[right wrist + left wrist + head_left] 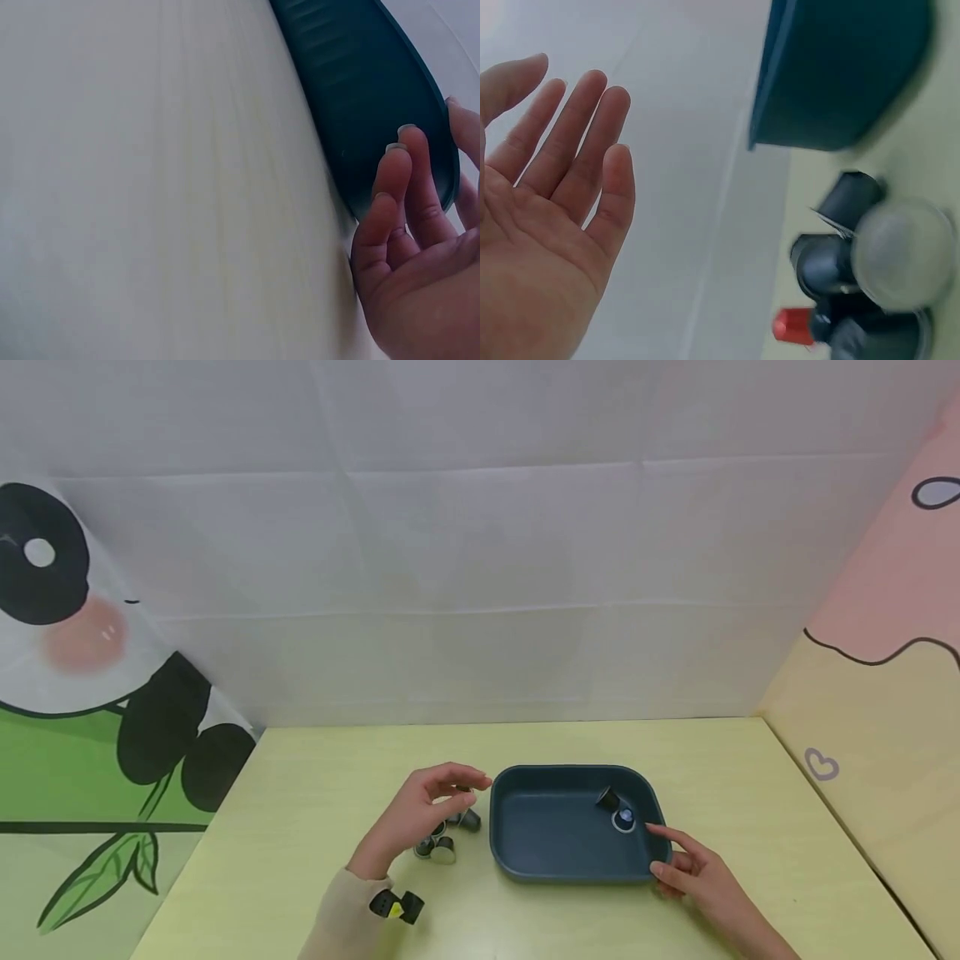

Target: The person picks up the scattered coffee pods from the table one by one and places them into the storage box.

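My left hand (424,812) hovers left of the tray, over a cluster of small coffee capsules (469,820). In the left wrist view its palm is bare and its fingers are lightly bent. The dark capsules (853,200) there include one with a pale round lid (904,253) and a small red one (792,324). My right hand (697,877) holds the front right corner of a dark blue-green tray (540,827), index finger at the rim and thumb on the outer wall. Inside the tray's right part lie two capsules, one dark on its side (607,799), one bluish (624,818).
A pale yellow tabletop (337,768) bears everything. A white cloth backdrop (480,543) rises behind it. Printed panels flank the table, with a cartoon figure (82,635) at the left and pink and cream (877,718) at the right. The left wrist wears a black strap (396,906).
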Available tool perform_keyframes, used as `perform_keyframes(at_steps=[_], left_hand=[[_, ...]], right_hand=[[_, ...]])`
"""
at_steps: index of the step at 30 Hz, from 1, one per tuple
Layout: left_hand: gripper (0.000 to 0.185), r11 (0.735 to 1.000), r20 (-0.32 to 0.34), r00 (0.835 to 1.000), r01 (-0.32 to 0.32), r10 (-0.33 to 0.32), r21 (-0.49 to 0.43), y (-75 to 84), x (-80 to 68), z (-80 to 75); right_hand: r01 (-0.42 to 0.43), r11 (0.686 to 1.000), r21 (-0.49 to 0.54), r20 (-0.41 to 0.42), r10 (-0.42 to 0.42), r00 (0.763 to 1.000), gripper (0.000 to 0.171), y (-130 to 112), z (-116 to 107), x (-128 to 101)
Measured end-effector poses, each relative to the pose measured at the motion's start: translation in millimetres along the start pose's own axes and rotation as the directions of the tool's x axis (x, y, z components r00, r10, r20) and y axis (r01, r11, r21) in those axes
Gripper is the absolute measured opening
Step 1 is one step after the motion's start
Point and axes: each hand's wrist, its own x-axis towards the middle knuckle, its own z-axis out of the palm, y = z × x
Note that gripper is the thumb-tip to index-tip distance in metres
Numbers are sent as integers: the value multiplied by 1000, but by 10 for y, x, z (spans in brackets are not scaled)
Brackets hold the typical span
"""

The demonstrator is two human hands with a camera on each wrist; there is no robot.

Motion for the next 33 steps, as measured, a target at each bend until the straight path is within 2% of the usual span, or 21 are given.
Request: perform_keyframes(at_steps=[8,15,21,33], left_hand=[[23,996,2,996,85,-85,39,-268,-280,-87],[25,976,13,985,171,-174,133,-468,-424,-118],[28,959,19,984,169,-178,228,-575,-468,-119],[30,905,41,985,138,-169,402,-654,-439,-67]], right_hand=[[-13,1000,2,7,13,1000,56,-13,2,4],[-4,1000,-1,6,4,1000,56,-13,0,2],[-6,1000,-2,6,6,1000,55,-13,2,-6],[-2,1000,-10,8,2,1000,56,-12,2,0]])
